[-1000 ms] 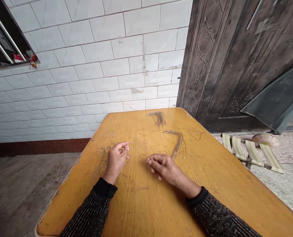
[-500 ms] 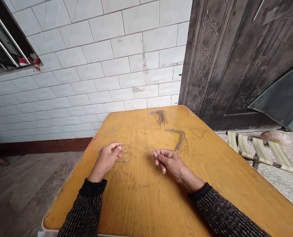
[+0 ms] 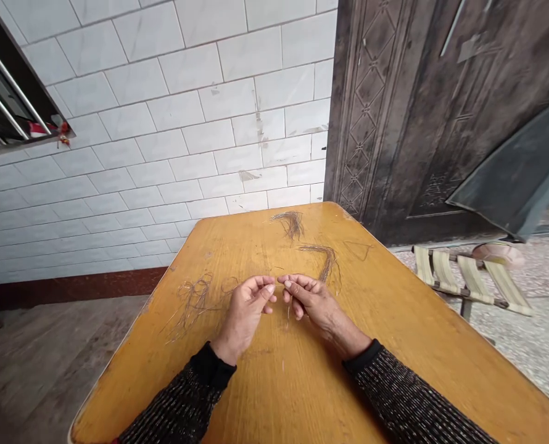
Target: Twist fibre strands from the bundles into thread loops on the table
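Note:
Over the middle of the table (image 3: 265,394), my left hand (image 3: 247,311) and my right hand (image 3: 318,311) are close together, fingertips almost meeting. Each hand pinches thumb against forefinger on a thin wire (image 3: 288,317), which spans the small gap between them. One end of it hangs below my right hand. Left of my left hand lies a loose tangle of looped wires (image 3: 195,296). Just beyond my right hand is a bent bundle of straight wires (image 3: 327,262). A second wire bundle (image 3: 293,223) lies farther back.
A single bent wire (image 3: 363,251) lies at the table's right side. The table's far end stands near a white tiled wall (image 3: 186,142) and a dark carved door (image 3: 395,135). A low seat with woven straps (image 3: 469,277) is on the floor at right.
My left hand has moved right, away from the looped wires, to meet my right hand. The wire loop at my right fingertips no longer shows. The view has shifted slightly.

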`<state>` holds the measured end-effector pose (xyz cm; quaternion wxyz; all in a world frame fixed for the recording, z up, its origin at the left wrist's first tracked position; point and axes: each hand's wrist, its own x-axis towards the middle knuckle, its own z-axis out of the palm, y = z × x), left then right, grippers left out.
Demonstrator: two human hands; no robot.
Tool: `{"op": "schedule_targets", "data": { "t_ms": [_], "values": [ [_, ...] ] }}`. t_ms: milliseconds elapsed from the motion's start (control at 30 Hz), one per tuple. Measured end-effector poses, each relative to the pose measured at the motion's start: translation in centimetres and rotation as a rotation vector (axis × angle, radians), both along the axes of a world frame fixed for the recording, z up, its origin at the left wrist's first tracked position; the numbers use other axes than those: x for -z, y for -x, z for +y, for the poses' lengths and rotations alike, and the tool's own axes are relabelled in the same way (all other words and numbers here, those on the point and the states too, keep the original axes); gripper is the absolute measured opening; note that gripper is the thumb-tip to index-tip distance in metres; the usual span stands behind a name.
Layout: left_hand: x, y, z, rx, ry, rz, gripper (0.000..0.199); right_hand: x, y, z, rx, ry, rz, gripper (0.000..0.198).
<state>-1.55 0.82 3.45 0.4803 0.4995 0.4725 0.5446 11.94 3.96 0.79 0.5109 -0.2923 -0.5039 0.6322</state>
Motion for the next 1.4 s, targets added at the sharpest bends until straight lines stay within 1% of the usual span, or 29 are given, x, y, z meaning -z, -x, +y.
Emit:
{"op": "schedule_targets", "data": {
  "t_ms": [67,100,167,233,333,433,533,600,733,833,967,1033,1167,1200,1300,1400],
  "values": [
    [0.8,-0.8,0.6,-0.041,0.001,-0.171,0.027,0.0,-0.1,0.2,0.026,-0.001,0.008,0.032],
    [1.3,-1.0,0.9,-0.027,0.016,-0.247,0.029,0.1,-0.1,0.2,0.026,-0.006,0.009,0.032],
    [2.0,-1.1,1.3,0.065,0.054,-0.362,0.026,0.4,0.0,0.4,0.012,-0.019,0.013,0.031],
    [2.5,-1.0,1.5,0.143,0.063,-0.423,0.023,0.7,0.3,0.5,-0.008,-0.025,0.026,0.030],
    [2.7,-0.7,1.4,0.168,0.057,-0.444,0.020,0.8,0.6,0.5,-0.004,-0.013,0.035,0.029],
    [2.5,-0.1,1.4,0.110,0.065,-0.425,0.021,0.5,0.5,0.3,-0.007,-0.010,0.009,0.028],
    [2.2,0.8,1.7,0.053,0.037,-0.407,0.023,0.2,0.2,0.3,-0.016,-0.010,-0.041,0.027],
    [2.1,1.4,2.0,0.057,0.018,-0.349,0.024,0.0,-0.1,0.5,-0.003,-0.004,-0.065,0.026],
    [2.3,1.7,2.3,0.071,-0.066,-0.085,0.021,0.0,-0.6,1.0,-0.010,-0.018,-0.129,0.030],
    [2.6,1.2,2.0,0.091,-0.128,0.076,0.020,0.0,-0.8,1.2,-0.013,-0.068,-0.171,0.035],
    [2.6,0.6,1.3,0.188,-0.186,0.267,0.021,-0.4,-0.8,0.9,-0.029,-0.138,-0.224,0.033],
    [2.6,0.7,1.1,0.162,-0.230,0.289,0.021,-0.6,-0.6,0.5,-0.060,-0.170,-0.243,0.033],
    [2.7,1.3,0.5,-0.009,-0.296,0.241,0.021,-0.8,0.2,-1.0,-0.067,-0.181,-0.210,0.033],
    [2.7,1.4,0.2,-0.020,-0.303,0.247,0.021,-0.8,0.3,-1.5,-0.066,-0.176,-0.216,0.032],
    [2.5,1.2,-1.6,-0.003,-0.337,0.320,0.021,-0.8,0.1,-3.5,0.001,-0.167,-0.221,0.029],
    [1.8,0.4,-4.3,-0.001,-0.422,0.500,0.019,-1.1,-1.2,-5.9,0.062,-0.149,-0.232,0.027]
  ]
}}
